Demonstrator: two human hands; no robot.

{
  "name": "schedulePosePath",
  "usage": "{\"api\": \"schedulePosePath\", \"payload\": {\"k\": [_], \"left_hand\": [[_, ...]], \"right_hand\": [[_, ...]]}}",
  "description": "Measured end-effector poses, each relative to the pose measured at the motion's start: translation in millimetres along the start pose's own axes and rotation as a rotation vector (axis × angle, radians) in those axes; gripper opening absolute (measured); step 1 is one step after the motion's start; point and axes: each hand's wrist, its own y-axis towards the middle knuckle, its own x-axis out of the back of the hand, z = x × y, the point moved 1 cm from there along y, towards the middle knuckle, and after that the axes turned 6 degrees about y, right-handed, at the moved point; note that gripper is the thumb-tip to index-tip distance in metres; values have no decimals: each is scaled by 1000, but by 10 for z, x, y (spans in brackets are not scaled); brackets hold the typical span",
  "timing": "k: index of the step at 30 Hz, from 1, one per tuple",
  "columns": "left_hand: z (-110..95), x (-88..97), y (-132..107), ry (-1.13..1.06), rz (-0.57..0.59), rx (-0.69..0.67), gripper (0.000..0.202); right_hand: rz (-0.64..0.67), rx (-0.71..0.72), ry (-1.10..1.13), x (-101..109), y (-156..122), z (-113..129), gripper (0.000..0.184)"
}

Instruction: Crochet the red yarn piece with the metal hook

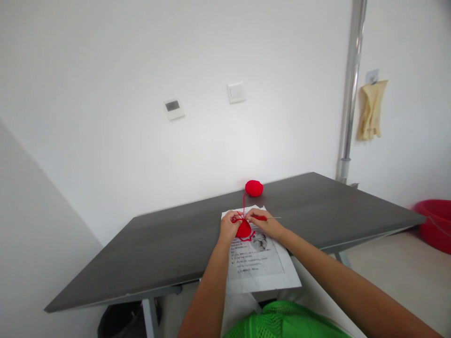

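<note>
A small piece of red crochet work point(243, 229) is pinched in my left hand point(230, 227), with yarn running over the fingers. My right hand point(265, 222) is closed around a crochet hook point(262, 218) with a red grip, and its thin metal end sticks out to the right. Both hands meet at the top edge of the crochet piece, so the hook's working tip is hard to see. From there a strand rises to a red yarn ball point(254, 188) near the wall. A loose red tail curls below the piece, over a printed paper sheet point(264, 277).
The sheet overhangs the front edge of a dark grey table point(169, 249) set against a white wall. A black bin point(121, 321) stands under the table's left side. At the right are a red tub point(437, 225), a metal pipe point(352, 94) and hanging yellow gloves point(372, 110).
</note>
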Motion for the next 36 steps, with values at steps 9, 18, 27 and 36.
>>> {"api": "schedulePosePath", "payload": {"k": [9,18,27,36], "left_hand": [[-31,1,-13,45,0,-53,27],[-62,9,-30,89,28,-71,27],[-106,28,-34,73,17,-65,24],[-127,5,-53,32,41,-93,11]], "right_hand": [[-45,-85,160,12,25,-71,19],[-36,-101,152,12,34,-106,23],[-13,28,-57,-29,4,-15,19],[71,269,-272,-92,5,-85,20]]}}
